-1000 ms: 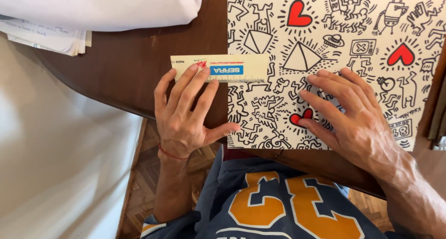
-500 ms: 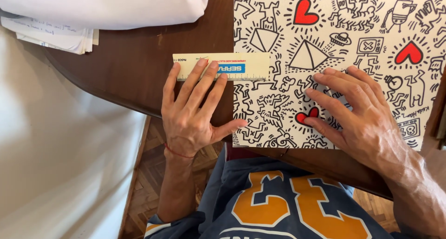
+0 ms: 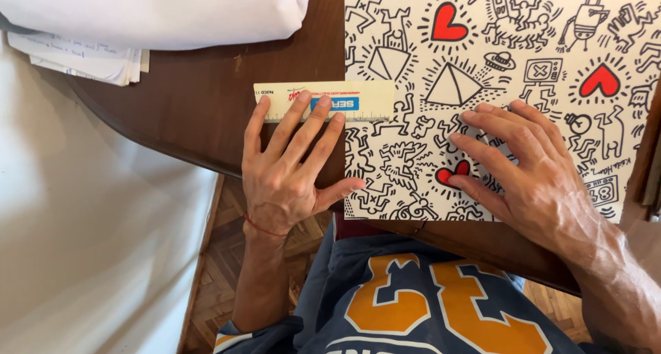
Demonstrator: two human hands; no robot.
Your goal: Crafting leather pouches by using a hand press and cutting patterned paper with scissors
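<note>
Little has shifted vs 0.5 s ago: left hand (image 3: 289, 168) still lies flat, fingers pinning the cream ruler (image 3: 323, 100) across the edge of the doodle-print paper (image 3: 523, 58) on the wooden table (image 3: 206, 99). Right hand (image 3: 530, 171) is spread flat on the paper, gripping nothing. Best keep pressure even so ruler & paper don't slip.

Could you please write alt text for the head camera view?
A person's left hand presses a pale ruler against the edge of doodle-printed paper on a dark wooden table, while the right hand holds the paper flat.
</note>
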